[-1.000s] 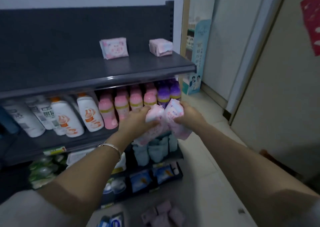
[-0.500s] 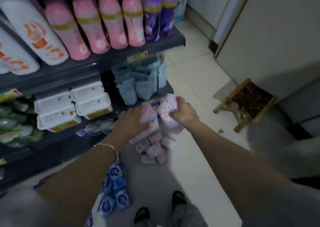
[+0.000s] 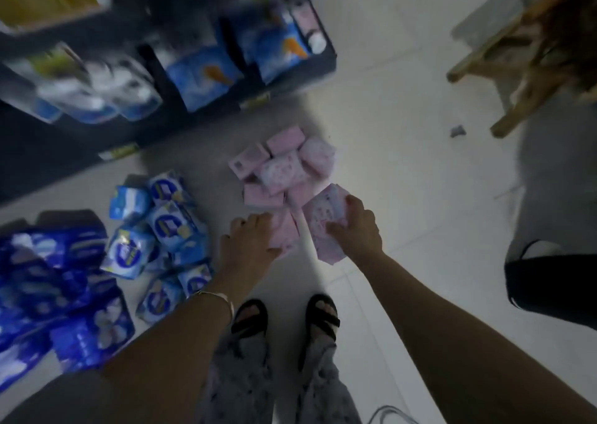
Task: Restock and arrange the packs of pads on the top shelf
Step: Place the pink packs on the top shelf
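While person is bending over pale tiled floor (image 3: 403, 197), right hand (image 3: 355, 230) is clamping soft floral-print pack (image 3: 324, 217). Left hand (image 3: 252, 242) is gripping smooth pink pack (image 3: 286, 230). Both are hanging just near of heap of rectangular pink packs (image 3: 284, 165); crinkly blue packs (image 3: 161, 230) are lying left.

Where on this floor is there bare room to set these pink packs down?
Bare tile lies right of the pink pile, toward the wooden stool, and a narrow strip between that pile and the blue packs. Left is crowded with blue packs and dark blue bags.
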Demonstrator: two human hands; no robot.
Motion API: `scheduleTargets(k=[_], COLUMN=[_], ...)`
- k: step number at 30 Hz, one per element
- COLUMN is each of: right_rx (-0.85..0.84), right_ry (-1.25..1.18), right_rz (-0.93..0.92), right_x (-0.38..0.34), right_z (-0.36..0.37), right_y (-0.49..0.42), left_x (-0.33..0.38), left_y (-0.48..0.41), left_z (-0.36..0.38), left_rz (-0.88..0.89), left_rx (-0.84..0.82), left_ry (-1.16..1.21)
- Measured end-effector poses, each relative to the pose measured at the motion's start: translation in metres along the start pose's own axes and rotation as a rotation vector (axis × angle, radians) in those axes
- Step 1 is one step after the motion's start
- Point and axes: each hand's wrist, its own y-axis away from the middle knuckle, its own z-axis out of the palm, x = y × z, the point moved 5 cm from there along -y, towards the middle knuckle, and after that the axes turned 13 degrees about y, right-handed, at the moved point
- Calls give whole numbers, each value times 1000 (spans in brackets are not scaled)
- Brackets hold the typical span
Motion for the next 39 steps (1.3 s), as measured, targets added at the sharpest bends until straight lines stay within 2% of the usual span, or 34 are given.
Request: scheduleTargets(k=[6,10,12,16,18,22,26,28,33,39], right_rx=[-23,149,160,38,-27,-106,-28,21,281,446], right_ry=[27,103,137,301,301,240,224,266,578,606], right_rz=[-5,-43,-48,-134,-172,-201,-225,-234,-403,-439], right_x=[46,46,41,32,32,27,16,7,-25,-67], right_z=[130,174,194,229,227,189,124,89,-1,-130], right_y=[-87,-130,-145,-148,-144,-131,-101,-83,-32,42], left_x=[-60,-85,-89,-101,-99,-82,-38,-15,56,128], left_y=[-68,-109,-127,-149,-150,-137,-111,-98,-56,0], left_z=[121,165,181,211,205,170,113,81,-13,-134], left_rz=[-21,25,60,-79,-115,-136,45,92,353,372], left_rx=[73,214,274,71,5,-182,-93,-63,167,184], left_ry=[-142,-113,-112,-128,-121,-194,-269,-223,-290,-295])
